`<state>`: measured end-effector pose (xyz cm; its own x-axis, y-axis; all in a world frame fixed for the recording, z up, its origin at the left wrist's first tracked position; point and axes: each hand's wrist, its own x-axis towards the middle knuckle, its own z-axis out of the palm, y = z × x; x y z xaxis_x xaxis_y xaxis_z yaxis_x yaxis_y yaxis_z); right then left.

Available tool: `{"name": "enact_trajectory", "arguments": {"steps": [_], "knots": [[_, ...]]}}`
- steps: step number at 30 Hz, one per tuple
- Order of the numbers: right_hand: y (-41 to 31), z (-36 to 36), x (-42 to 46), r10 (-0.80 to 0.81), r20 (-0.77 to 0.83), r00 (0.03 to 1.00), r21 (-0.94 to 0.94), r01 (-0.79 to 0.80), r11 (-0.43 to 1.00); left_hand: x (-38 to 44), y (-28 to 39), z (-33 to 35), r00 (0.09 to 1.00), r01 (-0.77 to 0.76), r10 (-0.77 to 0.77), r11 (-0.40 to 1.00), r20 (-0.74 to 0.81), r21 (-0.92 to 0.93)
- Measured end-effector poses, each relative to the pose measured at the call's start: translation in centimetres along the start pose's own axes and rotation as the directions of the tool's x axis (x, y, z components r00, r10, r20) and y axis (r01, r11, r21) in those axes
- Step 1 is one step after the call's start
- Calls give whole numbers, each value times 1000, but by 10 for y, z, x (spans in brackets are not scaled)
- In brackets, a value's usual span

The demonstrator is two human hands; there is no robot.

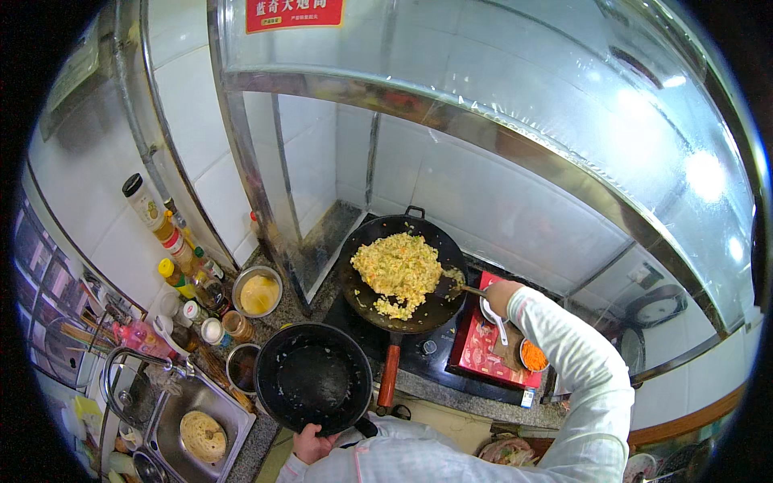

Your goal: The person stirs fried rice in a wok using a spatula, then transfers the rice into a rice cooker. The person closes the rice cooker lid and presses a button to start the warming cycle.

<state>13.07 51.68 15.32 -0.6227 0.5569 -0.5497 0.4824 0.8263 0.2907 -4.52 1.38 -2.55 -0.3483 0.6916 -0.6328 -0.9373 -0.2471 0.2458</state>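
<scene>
Fried rice (395,268) with bits of green and orange is heaped in a black wok (374,323) on the stove. The wok's red wooden handle (389,374) points toward me. My right hand (502,296) grips the handle of a spatula (452,288), whose blade rests in the rice at the wok's right side. With my left hand (314,444) I hold a second black pan (314,377) by its near rim. Only a few pale scraps cling to its inside. This pan is tilted, at the wok's lower left.
A red box (471,356) right of the wok carries a white spoon (500,323) and a bowl of shredded carrot (534,356). To the left are a metal bowl of yellow liquid (258,293), seasoning bottles (178,278) and a sink (232,431). A glass hood (483,72) overhangs the stove.
</scene>
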Motion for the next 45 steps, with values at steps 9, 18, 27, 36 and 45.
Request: {"name": "enact_trajectory", "arguments": {"steps": [9, 18, 27, 36, 45], "knots": [[-12, 77, 170, 226, -227, 947, 499, -86, 862, -14, -12, 3, 991, 0, 19, 991, -135, 135], [-55, 6, 45, 2, -404, 915, 112, 47, 993, -8, -18, -3, 995, -85, 87, 995, 47, -48], [-99, 29, -24, 21, -477, 879, 202, 87, 976, -18, -14, 14, 988, -150, 150, 989, 26, -15], [-51, 36, 57, 264, -342, 902, 271, -174, 947, -28, -8, 24, 986, -165, 165, 986, -1, 34], [-101, 65, 30, 40, -359, 933, 317, 81, 945, -13, -10, 5, 986, -168, 168, 986, -15, -3]]}}
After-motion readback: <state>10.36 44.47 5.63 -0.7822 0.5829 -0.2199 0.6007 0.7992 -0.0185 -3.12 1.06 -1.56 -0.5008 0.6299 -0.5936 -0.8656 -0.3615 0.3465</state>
